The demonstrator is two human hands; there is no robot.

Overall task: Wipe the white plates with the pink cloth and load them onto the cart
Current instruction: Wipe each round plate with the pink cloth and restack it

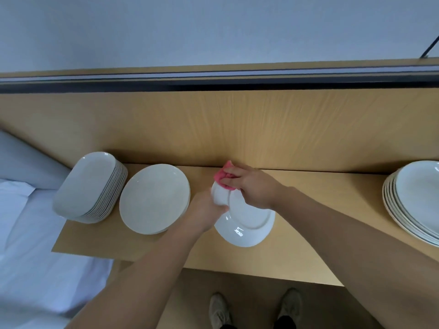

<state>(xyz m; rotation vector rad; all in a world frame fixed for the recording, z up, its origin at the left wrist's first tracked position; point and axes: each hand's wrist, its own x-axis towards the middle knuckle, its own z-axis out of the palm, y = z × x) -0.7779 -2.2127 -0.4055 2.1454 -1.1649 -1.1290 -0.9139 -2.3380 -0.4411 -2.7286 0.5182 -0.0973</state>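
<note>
While aslant, plate [247, 217] against pink cloth [222, 178].

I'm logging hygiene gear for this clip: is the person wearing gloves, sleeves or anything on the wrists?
No. The left hand and right hand are ungloved. Both forearms are uncovered as far as shown; no sleeve, watch, bracelet or ring is visible.

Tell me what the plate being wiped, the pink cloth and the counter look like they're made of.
Plate: glazed white ceramic, probably porcelain; glossy glints and a moulded foot ring. Pink cloth: soft fabric, maybe microfibre; it crumples into folds. Counter: matte wood-look laminate or veneer; fine grain streaks.
</note>
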